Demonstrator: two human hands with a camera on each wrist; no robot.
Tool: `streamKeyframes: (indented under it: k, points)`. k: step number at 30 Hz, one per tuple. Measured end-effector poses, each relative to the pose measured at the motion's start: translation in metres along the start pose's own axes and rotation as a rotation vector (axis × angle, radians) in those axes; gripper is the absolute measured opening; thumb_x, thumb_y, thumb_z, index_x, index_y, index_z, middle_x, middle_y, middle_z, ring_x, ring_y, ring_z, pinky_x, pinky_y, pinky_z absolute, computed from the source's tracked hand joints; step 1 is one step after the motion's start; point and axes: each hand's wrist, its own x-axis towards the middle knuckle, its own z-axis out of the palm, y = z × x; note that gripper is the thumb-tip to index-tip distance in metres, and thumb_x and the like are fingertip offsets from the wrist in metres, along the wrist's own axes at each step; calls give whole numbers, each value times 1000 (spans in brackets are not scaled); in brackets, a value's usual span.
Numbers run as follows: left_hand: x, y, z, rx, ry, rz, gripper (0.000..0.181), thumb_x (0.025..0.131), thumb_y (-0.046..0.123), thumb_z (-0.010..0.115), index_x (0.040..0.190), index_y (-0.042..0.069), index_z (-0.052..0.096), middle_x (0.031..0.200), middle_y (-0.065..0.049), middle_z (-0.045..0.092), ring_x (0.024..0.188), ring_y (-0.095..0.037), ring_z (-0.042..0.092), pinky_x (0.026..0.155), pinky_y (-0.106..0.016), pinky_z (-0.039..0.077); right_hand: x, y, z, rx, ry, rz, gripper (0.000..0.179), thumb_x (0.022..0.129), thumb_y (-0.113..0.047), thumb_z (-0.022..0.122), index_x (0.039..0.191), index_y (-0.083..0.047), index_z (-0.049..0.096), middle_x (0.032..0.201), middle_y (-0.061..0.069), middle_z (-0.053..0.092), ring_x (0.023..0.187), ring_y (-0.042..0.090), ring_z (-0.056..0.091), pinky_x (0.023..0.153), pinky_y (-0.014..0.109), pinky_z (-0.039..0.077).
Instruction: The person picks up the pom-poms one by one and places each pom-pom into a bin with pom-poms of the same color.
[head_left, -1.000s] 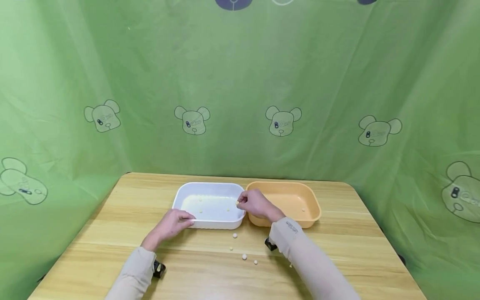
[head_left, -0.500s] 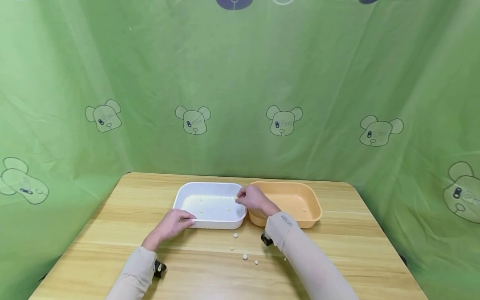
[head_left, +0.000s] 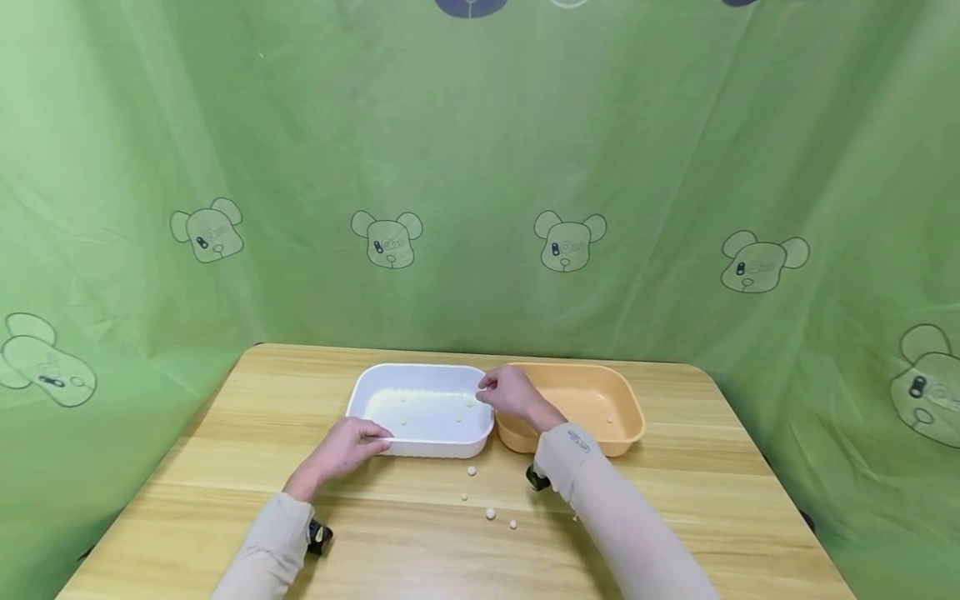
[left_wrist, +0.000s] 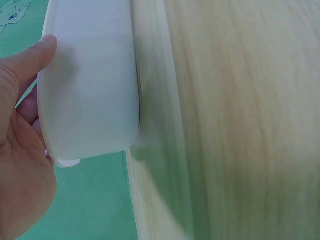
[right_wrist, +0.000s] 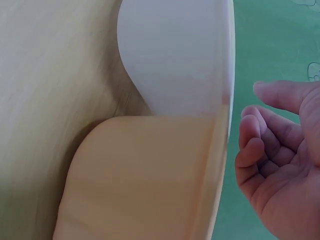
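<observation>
My left hand (head_left: 347,447) grips the near rim of a white plastic basin (head_left: 435,448). In the left wrist view, the thumb (left_wrist: 42,52) lies on the basin's outer wall and the other fingers pass behind the rim. Several small pale yellow balls lie on the basin's floor, among them a yellow ball (head_left: 469,404) just under my right hand (head_left: 512,392). That hand hovers over the place where the white basin meets an orange basin (head_left: 633,429). Its thumb and index finger are apart with nothing between them, the other fingers loosely curled.
One small ball (head_left: 609,420) sits inside the orange basin. On the wooden table (head_left: 405,542) in front are a white ball (head_left: 491,513), two other whitish balls and a tiny yellow ball (head_left: 464,497). A green curtain (head_left: 480,308) hangs behind the table.
My right hand has let go of a small yellow ball, which now lies in the white basin. Its thumb and finger have parted. My left hand keeps its grip on the rim.
</observation>
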Motion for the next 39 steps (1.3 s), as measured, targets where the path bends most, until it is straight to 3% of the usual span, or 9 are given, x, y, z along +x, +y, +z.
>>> streamKeyframes:
  k: [8, 14, 23, 27, 32, 39]
  points:
    - [-1, -1, -2, -10, -6, -6, 10, 89, 19, 66, 94, 15, 74, 92, 4, 71, 81, -9, 63, 76, -28, 50, -22, -6, -7, 23, -14, -109, 16, 83, -9, 68, 95, 1, 70, 74, -1, 60, 69, 12, 54, 64, 26, 48]
    - [-2, -1, -2, -6, 3, 0, 11, 89, 19, 66, 95, 14, 74, 93, 3, 71, 84, -11, 64, 78, -29, 50, -42, -10, -7, -24, -49, -222, 12, 83, -9, 67, 92, 0, 70, 72, -4, 61, 67, 9, 54, 64, 24, 48]
    - [-2, 0, -1, -3, 1, -8, 11, 88, 20, 66, 95, 14, 74, 92, 3, 71, 82, -9, 63, 77, -28, 50, -75, -12, 2, -49, -234, -319, 8, 84, -9, 68, 90, -4, 71, 74, -9, 62, 67, 4, 55, 64, 22, 49]
    - [-2, 0, -1, 9, 9, -10, 11, 88, 19, 67, 94, 14, 74, 91, 4, 71, 83, -9, 63, 77, -29, 50, -82, -9, 11, -102, -280, -369, 7, 84, -9, 69, 89, -6, 71, 73, -11, 60, 66, 1, 53, 62, 19, 47]
    - [-2, 2, -1, 25, 17, 8, 10, 88, 18, 67, 93, 13, 74, 89, 4, 71, 82, -11, 63, 78, -32, 49, -87, -9, 19, -123, -345, -354, 9, 85, -11, 68, 93, -7, 72, 75, -13, 60, 69, -1, 53, 64, 17, 47]
    - [-2, 4, -2, 25, 16, 0, 10, 88, 17, 67, 93, 13, 74, 89, 4, 71, 80, -9, 62, 77, -32, 49, -89, -10, 30, -192, -364, -426, 11, 83, -9, 69, 93, -8, 73, 75, -14, 61, 69, -3, 53, 65, 14, 46]
